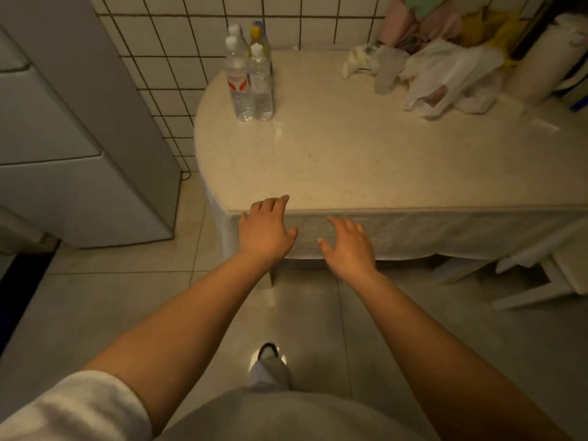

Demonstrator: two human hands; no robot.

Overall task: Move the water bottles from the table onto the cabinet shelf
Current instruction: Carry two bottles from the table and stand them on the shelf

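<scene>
Several clear plastic water bottles stand upright in a tight cluster at the far left of the table [366, 160], near the tiled wall. The front left bottle [239, 84] has a red and white label, the front right one [261, 87] a pale label; a yellow-capped bottle [257, 32] stands behind them. My left hand [265, 229] reaches out over the table's near edge, fingers spread and holding nothing. My right hand [348, 245] hovers beside it in front of the tablecloth skirt, fingers also relaxed and empty. Both hands are well short of the bottles.
A grey fridge [79, 148] stands to the left of the table. Crumpled white plastic bags [445, 78] and a white paper roll [547, 58] lie at the table's far right. A white stool [547, 275] sits under the right side. Tiled floor lies below me.
</scene>
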